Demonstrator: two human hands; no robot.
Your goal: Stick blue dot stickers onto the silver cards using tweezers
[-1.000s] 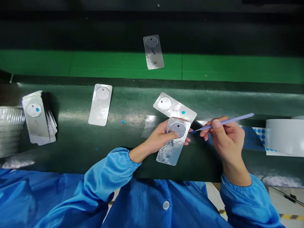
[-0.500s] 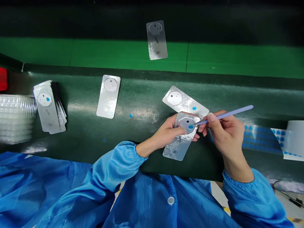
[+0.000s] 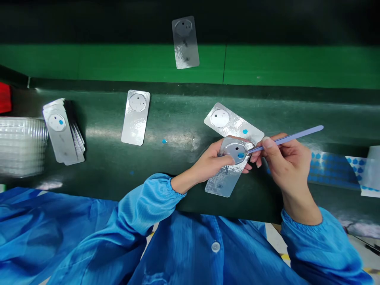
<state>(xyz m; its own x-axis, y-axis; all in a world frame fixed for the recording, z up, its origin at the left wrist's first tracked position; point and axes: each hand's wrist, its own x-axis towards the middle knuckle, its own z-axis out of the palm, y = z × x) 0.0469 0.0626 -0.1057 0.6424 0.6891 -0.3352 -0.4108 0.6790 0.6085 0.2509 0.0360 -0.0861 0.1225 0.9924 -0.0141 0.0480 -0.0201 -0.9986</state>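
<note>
Nearest, left hand (image 3: pixel 208 163), fingers (image 3: pixel 227 160) curled closed around a narrow silver foil card (image 3: pixel 223 184), thumb lying just below an octagonal grey patch (image 3: pixel 234 151). Card held up off the counter as far as the view shows, angled, lower end free. Likely light and thin, fairly stiff yet easy to crease; glossy face probably slippery, so best taken by the long edges and the plain lower end, clear of the patch. Right hand (image 3: pixel 286 166), fingers (image 3: pixel 268 143) pinched shut on a slim lavender pick (image 3: pixel 285 139), a blue dot (image 3: pixel 241 155) at its tip, against the patch. Just behind, a second foil card (image 3: pixel 228 119) on the dark green counter (image 3: pixel 97 180), its lower end overlapped by the held card. To the right, a strip of blue dots (image 3: pixel 332 170). Farther left, a lone foil card (image 3: pixel 135 117), then a fanned stack of cards (image 3: pixel 61 132) beside clear ribbed plastic trays (image 3: pixel 20 146). Farthest, one more card (image 3: pixel 185 42) on a bright green band (image 3: pixel 118 63).
</note>
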